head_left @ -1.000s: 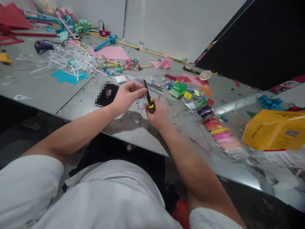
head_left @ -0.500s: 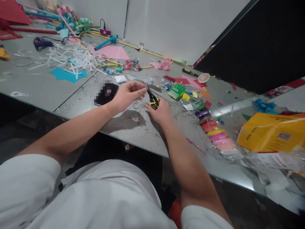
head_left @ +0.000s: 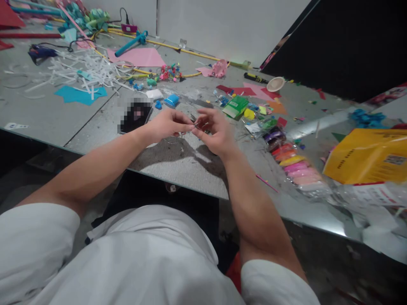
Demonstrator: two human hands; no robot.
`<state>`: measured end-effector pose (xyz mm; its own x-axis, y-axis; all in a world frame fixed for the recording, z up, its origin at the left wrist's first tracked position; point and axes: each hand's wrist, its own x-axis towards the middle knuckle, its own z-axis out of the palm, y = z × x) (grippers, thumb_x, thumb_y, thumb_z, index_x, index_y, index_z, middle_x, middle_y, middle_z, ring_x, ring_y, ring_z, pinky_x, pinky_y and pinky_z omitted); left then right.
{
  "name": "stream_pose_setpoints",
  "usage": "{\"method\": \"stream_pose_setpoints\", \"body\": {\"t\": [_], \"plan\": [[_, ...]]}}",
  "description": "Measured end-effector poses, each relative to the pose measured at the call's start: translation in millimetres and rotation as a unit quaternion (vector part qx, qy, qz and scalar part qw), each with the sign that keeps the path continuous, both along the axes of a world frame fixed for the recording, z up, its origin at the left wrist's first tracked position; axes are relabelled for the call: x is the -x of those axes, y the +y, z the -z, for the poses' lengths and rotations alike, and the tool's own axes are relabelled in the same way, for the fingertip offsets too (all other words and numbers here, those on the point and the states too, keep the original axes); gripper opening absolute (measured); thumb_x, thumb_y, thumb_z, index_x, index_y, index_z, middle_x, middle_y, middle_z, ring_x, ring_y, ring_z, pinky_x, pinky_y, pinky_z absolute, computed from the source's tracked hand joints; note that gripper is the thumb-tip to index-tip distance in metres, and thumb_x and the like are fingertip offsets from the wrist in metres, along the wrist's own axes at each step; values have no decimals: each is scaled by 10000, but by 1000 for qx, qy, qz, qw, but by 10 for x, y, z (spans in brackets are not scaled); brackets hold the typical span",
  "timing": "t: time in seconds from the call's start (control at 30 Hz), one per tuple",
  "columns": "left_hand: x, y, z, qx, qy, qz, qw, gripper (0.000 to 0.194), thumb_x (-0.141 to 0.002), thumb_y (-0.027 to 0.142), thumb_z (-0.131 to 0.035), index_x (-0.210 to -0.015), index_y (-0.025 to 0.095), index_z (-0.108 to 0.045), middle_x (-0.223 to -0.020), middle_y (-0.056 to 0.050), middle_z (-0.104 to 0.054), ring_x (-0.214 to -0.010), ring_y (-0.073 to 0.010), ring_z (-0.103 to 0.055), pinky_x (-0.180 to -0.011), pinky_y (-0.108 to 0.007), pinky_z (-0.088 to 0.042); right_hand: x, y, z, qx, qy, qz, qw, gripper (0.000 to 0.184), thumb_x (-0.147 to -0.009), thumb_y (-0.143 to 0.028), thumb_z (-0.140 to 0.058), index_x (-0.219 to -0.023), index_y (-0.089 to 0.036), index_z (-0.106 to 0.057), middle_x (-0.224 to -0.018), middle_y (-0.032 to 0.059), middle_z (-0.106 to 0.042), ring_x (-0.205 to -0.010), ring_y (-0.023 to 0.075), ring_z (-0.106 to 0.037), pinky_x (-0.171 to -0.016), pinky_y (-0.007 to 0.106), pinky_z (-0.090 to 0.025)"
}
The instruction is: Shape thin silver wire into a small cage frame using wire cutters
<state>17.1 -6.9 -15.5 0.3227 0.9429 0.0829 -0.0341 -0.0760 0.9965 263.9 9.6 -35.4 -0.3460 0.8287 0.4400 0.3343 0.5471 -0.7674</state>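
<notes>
Your left hand (head_left: pixel 170 126) pinches a thin wire (head_left: pixel 196 125) between thumb and finger; your right hand (head_left: pixel 214 130) meets it and pinches the wire too, fingertips close together; the wire is up over the gray surface (head_left: pixel 187 174), and a loop of it hangs under your left hand; a black phone (head_left: pixel 137 116) lies beside your left hand; a little blue packet (head_left: pixel 172 100) and a green packet (head_left: pixel 235 106) lie past your hands.
</notes>
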Motion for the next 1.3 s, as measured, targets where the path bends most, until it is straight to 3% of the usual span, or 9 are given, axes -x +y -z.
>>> {"method": "stream_pose_setpoints", "body": {"t": [0.17,0.3,0.4,0.53,0.7,0.8,1.07,1.2,1.3], "plan": [[17,44,37,41,-22,15,999,422,-994,477,-1174,-922,203,-861,-759,-11,-705,-705,-126,-558,-718,-337,-499,7,-23,-8,-46,-9,48,998,404,-980,-672,-983,-943,-313,-801,-960,59,-820,-930,306,-770,-884,516,-725],[59,24,-24,121,-68,44,989,229,-1159,305,-1006,-996,200,-884,-948,-77,-855,-828,-165,-710,-784,-352,-567,-25,53,52,-98,26,79,992,329,-1020,-617,-928,-945,-317,-814,-938,43,-785,-874,296,-761,-845,518,-715],[97,16,-52,165,-75,56,982,121,-1165,101,-909,-1096,199,-891,-1008,-81,-913,-932,-184,-813,-833,-335,-612,-31,92,80,-117,38,86,989,330,-1079,-619,-862,-954,-316,-814,-923,26,-760,-843,279,-769,-858,519,-719],[111,71,-12,142,-93,27,985,190,-1147,69,-878,-999,186,-856,-862,-52,-840,-822,-139,-762,-792,-291,-592,-37,50,34,-145,0,99,985,229,-1079,-506,-861,-953,-318,-824,-947,50,-796,-926,317,-803,-933,572,-732],[110,128,33,107,-75,14,991,184,-1028,62,-954,-963,190,-839,-817,-29,-780,-800,-160,-789,-757,-268,-591,-59,-33,-35,-158,-63,122,978,122,-1072,-399,-871,-960,-357,-845,-1033,86,-866,-1051,381,-817,-1047,664,-740],[115,132,35,75,-51,0,996,176,-1028,81,-954,-969,198,-835,-860,-37,-801,-816,-161,-785,-764,-266,-585,-60,4,6,-139,-39,108,984,91,-1038,-408,-866,-977,-343,-848,-1047,85,-870,-1033,366,-826,-1018,643,-757],[134,172,61,13,-37,-62,997,314,-917,100,-1091,-978,229,-812,-840,4,-705,-889,-196,-771,-853,-323,-642,-34,218,205,40,103,58,992,204,-1054,-502,-880,-1092,-312,-816,-942,19,-839,-812,252,-830,-780,467,-779],[134,182,58,-15,-40,-60,997,357,-839,64,-1109,-991,222,-827,-870,0,-731,-942,-203,-791,-838,-309,-637,2,264,239,42,108,76,990,358,-1022,-611,-978,-1060,-317,-778,-880,-6,-806,-799,254,-833,-755,456,-783],[132,187,47,-9,-55,-74,996,339,-829,27,-1087,-988,205,-846,-881,-11,-755,-942,-205,-793,-845,-314,-636,9,268,232,36,116,96,988,361,-983,-569,-1018,-1011,-320,-759,-831,-16,-780,-796,268,-832,-779,491,-800]]}}
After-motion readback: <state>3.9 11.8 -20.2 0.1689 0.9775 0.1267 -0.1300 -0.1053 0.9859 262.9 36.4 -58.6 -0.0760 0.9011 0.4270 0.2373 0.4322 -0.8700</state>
